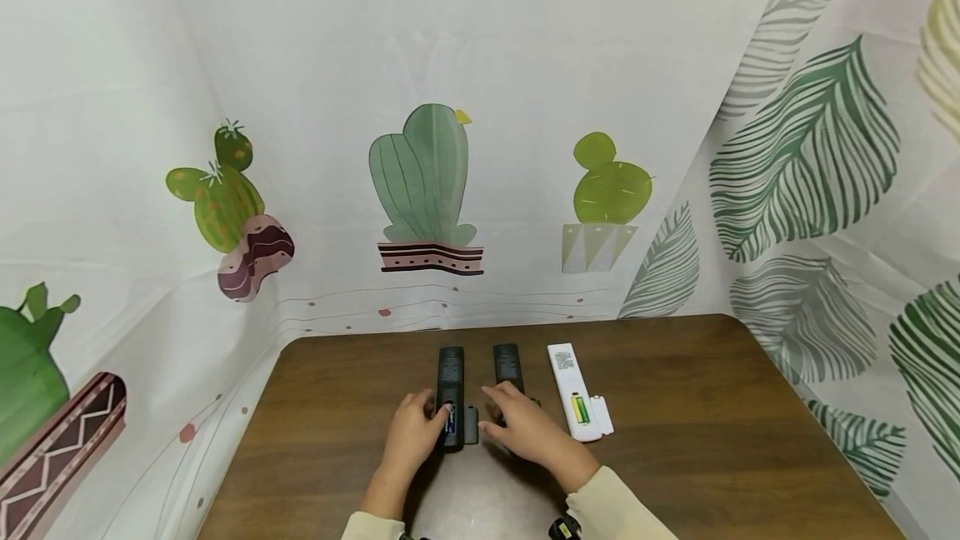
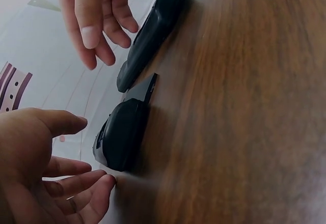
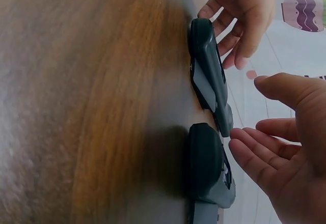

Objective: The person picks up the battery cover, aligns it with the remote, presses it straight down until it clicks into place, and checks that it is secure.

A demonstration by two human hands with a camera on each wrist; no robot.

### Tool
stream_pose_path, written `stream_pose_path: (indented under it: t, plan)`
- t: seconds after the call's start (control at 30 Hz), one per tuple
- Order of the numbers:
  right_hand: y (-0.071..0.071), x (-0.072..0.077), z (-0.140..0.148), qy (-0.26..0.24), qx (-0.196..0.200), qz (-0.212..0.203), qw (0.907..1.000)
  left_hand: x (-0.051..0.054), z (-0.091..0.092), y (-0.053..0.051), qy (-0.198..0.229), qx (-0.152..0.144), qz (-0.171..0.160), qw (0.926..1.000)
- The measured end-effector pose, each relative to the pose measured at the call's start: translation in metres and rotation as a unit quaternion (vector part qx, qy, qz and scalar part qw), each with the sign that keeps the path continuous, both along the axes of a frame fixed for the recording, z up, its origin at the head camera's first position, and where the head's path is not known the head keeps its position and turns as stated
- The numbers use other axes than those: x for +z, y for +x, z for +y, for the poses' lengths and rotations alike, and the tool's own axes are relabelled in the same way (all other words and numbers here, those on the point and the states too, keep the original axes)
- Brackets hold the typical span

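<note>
Cream cloth sleeves [image 1: 622, 511] come nearest, with a black band [image 1: 564, 527] at the right wrist. The left hand [image 1: 411, 432] lies beside the left remote [image 1: 452, 382], thumb and fingers loosely spread and gripping nothing; whether a fingertip touches the black case cannot be told. The right hand [image 1: 528, 427] hangs partly over the middle remote [image 1: 507, 363], its fingers likewise extended and holding nothing.

All three remotes lie in a row on the table, backs up. The left remote's grey cover [image 1: 471, 425] is off, just beside it on the right, and a blue battery [image 1: 451, 422] shows in the compartment. The middle remote's cover [image 3: 205, 213] also sits beside it; its compartment is hidden from above. The white remote [image 1: 567, 382], at the right, holds green-and-yellow batteries [image 1: 580, 409], its own white cover [image 1: 602, 415] just beside it. So the covers appear to be done coming off, while none is back on; judged by this, the work stands partway.

The table [image 1: 697, 423] is dark brown wood grain with rounded far corners. Behind hangs a white fabric backdrop [image 1: 517, 65] printed with potted cacti [image 1: 431, 173] and, to the right, striped leaves [image 1: 813, 148].
</note>
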State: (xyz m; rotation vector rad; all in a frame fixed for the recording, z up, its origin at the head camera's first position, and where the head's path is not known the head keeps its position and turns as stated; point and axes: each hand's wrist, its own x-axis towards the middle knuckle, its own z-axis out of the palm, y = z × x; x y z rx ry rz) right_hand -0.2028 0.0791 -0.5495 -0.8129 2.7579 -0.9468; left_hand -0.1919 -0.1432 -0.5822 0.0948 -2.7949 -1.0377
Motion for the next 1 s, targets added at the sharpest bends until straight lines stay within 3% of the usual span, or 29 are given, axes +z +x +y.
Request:
stream_pose_path:
  t: [0.47, 0.63, 1.0]
  plan:
    - [0.002, -0.003, -0.011, 0.005, 0.021, -0.008, 0.9997, -0.002, 0.003, -0.001, 0.008, -0.006, -0.007, 0.9999]
    - [0.004, -0.003, -0.015, 0.020, 0.023, -0.008, 0.9995, -0.001, 0.004, 0.001, 0.012, -0.007, -0.026, 0.9996]
    - [0.005, -0.003, -0.026, 0.046, -0.004, -0.024, 0.9986, 0.000, 0.007, 0.002, 0.003, -0.004, -0.034, 0.9994]
